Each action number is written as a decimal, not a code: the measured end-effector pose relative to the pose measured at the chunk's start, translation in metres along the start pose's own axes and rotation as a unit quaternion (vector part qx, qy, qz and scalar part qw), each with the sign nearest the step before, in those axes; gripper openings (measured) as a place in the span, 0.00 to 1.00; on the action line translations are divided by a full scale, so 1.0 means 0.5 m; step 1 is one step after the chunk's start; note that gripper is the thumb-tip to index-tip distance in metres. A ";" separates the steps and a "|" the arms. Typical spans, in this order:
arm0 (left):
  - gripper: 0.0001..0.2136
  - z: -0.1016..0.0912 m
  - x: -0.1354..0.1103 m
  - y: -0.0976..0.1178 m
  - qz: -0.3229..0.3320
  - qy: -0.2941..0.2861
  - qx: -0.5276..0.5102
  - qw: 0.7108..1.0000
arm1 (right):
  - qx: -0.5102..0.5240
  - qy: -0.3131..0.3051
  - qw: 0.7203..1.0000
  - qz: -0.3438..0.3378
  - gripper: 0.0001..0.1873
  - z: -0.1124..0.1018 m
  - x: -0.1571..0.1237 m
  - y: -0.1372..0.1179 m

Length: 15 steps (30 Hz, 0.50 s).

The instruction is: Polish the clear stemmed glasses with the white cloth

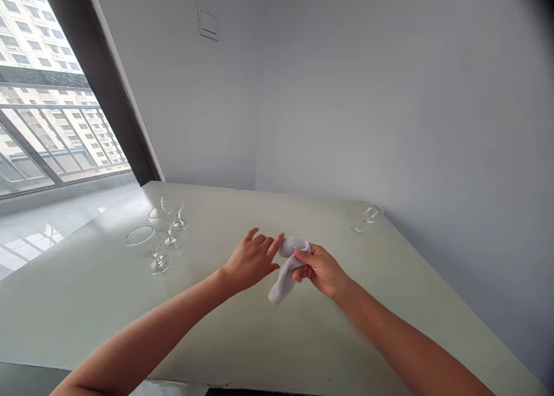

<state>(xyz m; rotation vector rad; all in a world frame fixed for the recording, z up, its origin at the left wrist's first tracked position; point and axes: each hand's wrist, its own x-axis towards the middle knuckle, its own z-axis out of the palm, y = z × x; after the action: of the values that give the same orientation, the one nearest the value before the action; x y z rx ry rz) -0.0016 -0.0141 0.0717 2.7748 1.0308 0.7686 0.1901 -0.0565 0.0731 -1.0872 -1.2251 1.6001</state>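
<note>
Head view: I see right hand (322,270) pinching white cloth (282,281); left hand (252,261) open, touching its top.

Pale table (86,309); three stemmed glasses (167,230) standing left, lone glass (369,217) far right.

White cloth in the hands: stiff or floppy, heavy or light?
Likely floppy: the white cloth droops below the right hand that pinches it. Probably light, since a fingertip pinch carries it. The left hand touches its upper end, which bunches, so it seems soft.
</note>
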 end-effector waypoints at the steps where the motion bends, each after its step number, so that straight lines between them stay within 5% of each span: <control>1: 0.22 0.006 -0.001 0.004 0.020 0.009 0.032 0.999 | 0.025 0.000 1.000 -0.004 0.15 0.001 -0.003 0.000; 3: 0.23 0.004 -0.001 0.004 0.022 -0.003 0.034 0.999 | 0.003 -0.032 0.999 -0.014 0.14 0.004 -0.018 -0.008; 5: 0.23 -0.014 0.004 -0.001 0.018 -0.087 -0.051 0.995 | -0.080 -0.087 0.993 -0.016 0.14 0.005 -0.038 -0.019; 8: 0.20 -0.050 0.013 -0.009 0.031 -0.301 -0.230 0.925 | -0.174 -0.160 0.972 -0.002 0.12 -0.001 -0.059 -0.019; 10: 0.20 -0.060 0.016 -0.006 0.025 -0.353 -0.255 0.900 | -0.170 -0.146 0.975 -0.001 0.12 -0.003 -0.058 -0.007; 13: 0.17 -0.045 0.011 0.010 0.012 -0.194 -0.088 0.977 | -0.054 -0.031 0.998 0.011 0.14 0.003 -0.038 0.017; 15: 0.18 -0.026 0.002 0.019 0.039 -0.066 0.056 0.995 | 0.062 0.028 0.997 0.032 0.16 0.015 -0.025 0.026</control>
<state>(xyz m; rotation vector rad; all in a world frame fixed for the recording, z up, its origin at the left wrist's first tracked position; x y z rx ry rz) -0.0014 -0.0221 0.0858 2.9299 0.9759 0.5409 0.1853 -0.0727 0.0633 -1.0949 -1.0491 1.6592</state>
